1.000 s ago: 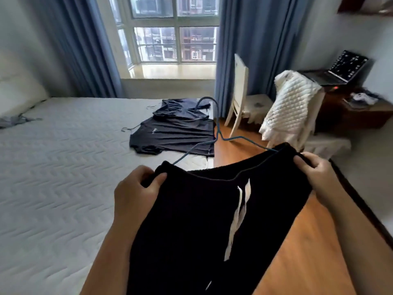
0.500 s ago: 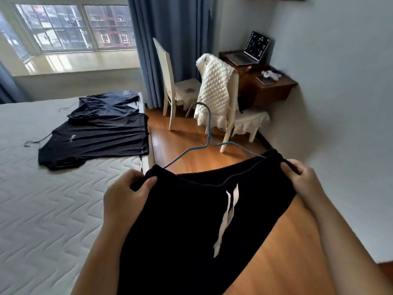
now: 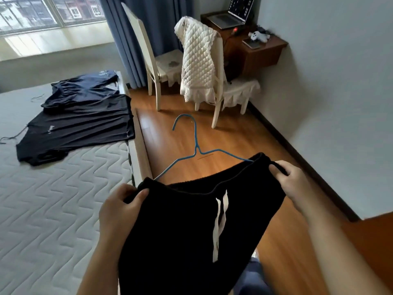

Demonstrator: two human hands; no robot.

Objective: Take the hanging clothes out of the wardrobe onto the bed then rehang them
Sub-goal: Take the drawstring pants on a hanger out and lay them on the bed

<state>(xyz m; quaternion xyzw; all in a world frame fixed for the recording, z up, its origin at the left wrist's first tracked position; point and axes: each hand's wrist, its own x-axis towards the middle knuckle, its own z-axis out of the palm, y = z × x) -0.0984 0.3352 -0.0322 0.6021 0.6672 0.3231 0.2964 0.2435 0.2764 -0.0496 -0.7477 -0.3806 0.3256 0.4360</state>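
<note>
Hiding the lower bar and both shoulder ends of the blue wire hanger [image 3: 197, 149], the black shorts [image 3: 176, 231] are themselves cut off by the bottom edge of the view. The waistband is pinched at one corner by the left hand [image 3: 120, 207] and at the other by the right hand [image 3: 292, 180], with fingers curled over the cloth. The shorts are held stretched between the hands, above the wooden floor [image 3: 212, 133] and just beside the bed [image 3: 53, 209], where two dark garments [image 3: 80, 128] are laid flat.

Floor strip [image 3: 265, 141] right of bed [image 3: 53, 209] open; beyond bed's far corner, two white chairs [image 3: 146, 60] block it. Dark clothes [image 3: 85, 126] cover bed's far right edge.
</note>
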